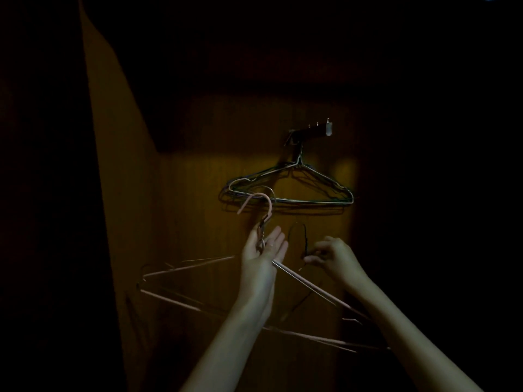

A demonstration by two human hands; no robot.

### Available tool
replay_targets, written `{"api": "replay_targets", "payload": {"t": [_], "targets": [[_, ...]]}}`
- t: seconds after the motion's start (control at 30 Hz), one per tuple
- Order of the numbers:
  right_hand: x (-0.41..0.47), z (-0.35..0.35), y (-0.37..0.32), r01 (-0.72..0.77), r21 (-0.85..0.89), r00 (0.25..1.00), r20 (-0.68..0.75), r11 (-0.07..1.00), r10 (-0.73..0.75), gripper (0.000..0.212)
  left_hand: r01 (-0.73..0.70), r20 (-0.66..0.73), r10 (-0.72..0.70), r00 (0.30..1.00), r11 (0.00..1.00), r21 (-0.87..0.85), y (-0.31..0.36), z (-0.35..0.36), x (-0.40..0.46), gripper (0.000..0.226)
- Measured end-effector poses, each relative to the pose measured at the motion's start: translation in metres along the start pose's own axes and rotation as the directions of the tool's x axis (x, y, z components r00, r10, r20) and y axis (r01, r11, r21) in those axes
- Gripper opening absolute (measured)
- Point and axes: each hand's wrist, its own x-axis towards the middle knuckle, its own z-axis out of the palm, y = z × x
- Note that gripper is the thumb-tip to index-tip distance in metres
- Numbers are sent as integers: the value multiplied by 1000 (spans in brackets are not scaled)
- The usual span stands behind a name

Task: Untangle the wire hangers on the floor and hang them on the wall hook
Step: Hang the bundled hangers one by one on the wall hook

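Pink hangers (198, 302) at left hand (261, 250), thumb-pinched, fingers straight; right hand (334, 257) pinches dark hanger (300, 236); still-crossed wires could snag, slip.

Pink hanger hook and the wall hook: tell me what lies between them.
In the head view, the hung wire hangers lie between the pink hanger hook, held up by the left hand, and the wall hook.

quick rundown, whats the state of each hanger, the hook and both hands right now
wall hook: on the wooden panel, carrying hangers
hung hangers: several, bunched on the hook
pink hangers: off the hook, held up below it
dark hanger: off the hook, held by its neck
left hand: fingers straight, thumb against the pink hangers' neck
right hand: pinches the dark hanger
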Motion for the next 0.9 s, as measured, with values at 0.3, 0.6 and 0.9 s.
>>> {"api": "replay_targets", "payload": {"t": [0.3, 0.6, 0.9], "targets": [[-32, -25, -38, 90, 493, 981, -194, 866, 8, 20, 33, 8, -33, 999, 999, -17, -3, 0, -19, 45], [-24, -36, -48, 117, 484, 988, -143, 867, -53, 19, 84, 18, -83, 996, 996, -19, -16, 19, -18, 46], [-18, -47, -3, 32, 395, 995, -99, 918, 8, 13, 67, -17, -68, 998, 996, -50, -17, 29, 10, 46]]}}
